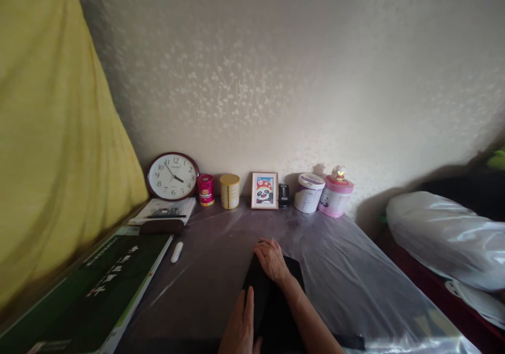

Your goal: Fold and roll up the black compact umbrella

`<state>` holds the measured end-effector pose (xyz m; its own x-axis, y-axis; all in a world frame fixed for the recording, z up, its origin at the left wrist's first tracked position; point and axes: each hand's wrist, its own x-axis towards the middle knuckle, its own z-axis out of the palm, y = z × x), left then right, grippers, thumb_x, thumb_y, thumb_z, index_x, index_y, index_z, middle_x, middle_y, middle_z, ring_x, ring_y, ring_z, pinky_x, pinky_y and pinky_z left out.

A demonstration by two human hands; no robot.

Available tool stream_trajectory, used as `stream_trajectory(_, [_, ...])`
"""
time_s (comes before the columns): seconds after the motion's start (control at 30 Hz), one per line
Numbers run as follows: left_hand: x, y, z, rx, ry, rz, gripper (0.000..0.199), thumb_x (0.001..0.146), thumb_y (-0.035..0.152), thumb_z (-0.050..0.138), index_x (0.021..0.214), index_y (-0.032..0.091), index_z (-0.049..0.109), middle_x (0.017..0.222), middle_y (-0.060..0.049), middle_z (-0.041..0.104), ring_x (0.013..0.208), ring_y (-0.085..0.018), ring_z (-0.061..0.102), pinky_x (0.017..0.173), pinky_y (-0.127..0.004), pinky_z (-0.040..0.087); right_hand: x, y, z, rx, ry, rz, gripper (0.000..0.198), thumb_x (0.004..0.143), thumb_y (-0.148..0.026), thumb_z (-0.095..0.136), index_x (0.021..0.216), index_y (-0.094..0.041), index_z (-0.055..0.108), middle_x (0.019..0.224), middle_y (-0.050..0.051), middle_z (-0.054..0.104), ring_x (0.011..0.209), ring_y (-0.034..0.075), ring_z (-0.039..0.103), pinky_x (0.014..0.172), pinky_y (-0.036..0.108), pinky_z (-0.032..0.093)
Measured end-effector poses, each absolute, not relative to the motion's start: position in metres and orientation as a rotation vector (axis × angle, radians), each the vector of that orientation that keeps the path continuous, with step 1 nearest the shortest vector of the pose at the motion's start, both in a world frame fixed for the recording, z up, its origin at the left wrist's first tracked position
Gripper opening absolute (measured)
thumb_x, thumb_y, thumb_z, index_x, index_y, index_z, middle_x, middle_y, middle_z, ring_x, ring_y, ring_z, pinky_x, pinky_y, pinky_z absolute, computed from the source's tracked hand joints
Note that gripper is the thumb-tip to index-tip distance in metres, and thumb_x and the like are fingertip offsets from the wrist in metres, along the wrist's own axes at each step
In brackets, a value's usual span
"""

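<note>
A flat black item (276,312), which looks like folded fabric or a soft case, lies on the table in front of me. Its exact kind does not show. My right hand (272,262) rests across its far left part, palm down, with the fingers lying over the edge. Along the near left edge lies my left hand (241,322), fingers stretched forward and the thumb apart on the black surface. A dark strap-like strip (351,342) sticks out to the right beyond my right forearm. The forearm hides part of the black item.
Plastic covers the table (205,280). A large green book or box (98,291), a brown case (161,226) and a small white object (177,252) lie left. Along the wall stand a clock (172,176), tins, a framed panda picture (264,191) and lidded tubs (310,193).
</note>
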<state>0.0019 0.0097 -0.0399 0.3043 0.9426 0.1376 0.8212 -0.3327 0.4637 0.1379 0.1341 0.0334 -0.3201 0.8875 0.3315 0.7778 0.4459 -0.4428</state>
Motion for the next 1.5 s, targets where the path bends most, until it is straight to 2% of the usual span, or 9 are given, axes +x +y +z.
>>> stream_trajectory(0.2, [0.002,0.005,-0.023,2.228,1.58,0.568,0.08,0.066,0.011,0.048,0.14,0.004,0.018,0.142,-0.022,0.033,0.132,-0.028,0.033,0.107,-0.04,0.034,0.165,0.149,0.025,-1.598,-1.807,0.151,0.03,0.087,-0.027,0.04,0.105,-0.02,0.063,0.108,0.008,0.066,0.105,0.019,0.058,0.096,0.034,0.038])
stream_trajectory(0.37, [-0.004,0.002,-0.024,2.233,1.468,0.65,0.078,0.074,0.015,0.044,0.142,0.009,0.007,0.145,-0.021,0.029,0.133,-0.028,0.03,0.106,-0.043,0.035,0.217,0.117,0.023,-1.753,-1.589,0.11,0.037,0.085,-0.031,0.034,0.102,-0.013,0.062,0.102,0.015,0.067,0.097,0.023,0.062,0.086,0.033,0.045])
stream_trajectory(0.5, [-0.003,-0.002,-0.022,2.262,1.448,0.807,0.079,0.076,0.012,0.04,0.142,0.016,-0.002,0.143,-0.02,0.031,0.132,-0.027,0.034,0.103,-0.048,0.038,0.239,0.08,0.02,-1.86,-1.471,0.214,0.036,0.082,-0.038,0.04,0.096,-0.015,0.063,0.097,0.013,0.069,0.093,0.024,0.064,0.082,0.032,0.046])
stream_trajectory(0.7, [0.001,-0.006,-0.011,2.264,1.473,0.866,0.083,0.072,0.011,0.045,0.141,0.015,-0.001,0.14,-0.023,0.036,0.129,-0.03,0.038,0.1,-0.049,0.041,0.224,0.05,0.026,-1.863,-1.459,0.416,0.034,0.081,-0.042,0.042,0.09,-0.019,0.065,0.084,0.009,0.071,0.082,0.023,0.066,0.073,0.029,0.046])
stream_trajectory(0.87, [-0.004,-0.005,-0.013,2.246,1.45,0.816,0.089,0.069,0.011,0.049,0.141,0.015,-0.004,0.143,-0.022,0.031,0.132,-0.028,0.033,0.103,-0.048,0.038,0.212,0.044,0.033,-1.895,-1.495,0.46,0.038,0.079,-0.044,0.043,0.1,-0.017,0.061,0.072,0.005,0.068,0.073,0.022,0.065,0.067,0.029,0.044])
stream_trajectory(0.97, [-0.007,-0.004,-0.017,2.243,1.416,0.792,0.092,0.067,0.008,0.051,0.141,0.014,-0.003,0.145,-0.022,0.028,0.133,-0.027,0.031,0.104,-0.044,0.037,0.21,0.044,0.029,-1.944,-1.525,0.454,0.041,0.079,-0.045,0.046,0.102,-0.015,0.06,0.072,0.006,0.068,0.075,0.023,0.065,0.068,0.03,0.044])
stream_trajectory(1.1, [-0.009,-0.005,-0.019,2.262,1.426,0.831,0.096,0.064,-0.001,0.046,0.141,0.018,-0.007,0.145,-0.02,0.028,0.132,-0.025,0.032,0.103,-0.042,0.039,0.212,0.047,0.026,-1.946,-1.51,0.44,0.032,0.077,-0.035,0.048,0.097,-0.015,0.062,0.079,0.009,0.069,0.08,0.024,0.064,0.072,0.03,0.044])
stream_trajectory(1.23, [-0.006,-0.006,-0.018,2.276,1.465,0.825,0.099,0.06,-0.005,0.043,0.141,0.017,-0.009,0.145,-0.021,0.029,0.131,-0.026,0.033,0.102,-0.041,0.04,0.207,0.052,0.036,-1.739,-1.502,0.58,0.033,0.077,-0.038,0.046,0.091,-0.015,0.064,0.074,0.007,0.067,0.073,0.022,0.063,0.066,0.028,0.045])
stream_trajectory(1.5, [-0.007,-0.004,-0.029,2.333,1.473,0.817,0.101,0.054,-0.003,0.046,0.142,0.01,-0.001,0.146,-0.021,0.027,0.133,-0.027,0.03,0.105,-0.039,0.038,0.159,0.073,0.055,-1.537,-1.472,0.716,0.041,0.079,-0.042,0.046,0.103,-0.014,0.063,0.077,0.005,0.068,0.073,0.02,0.063,0.063,0.028,0.048])
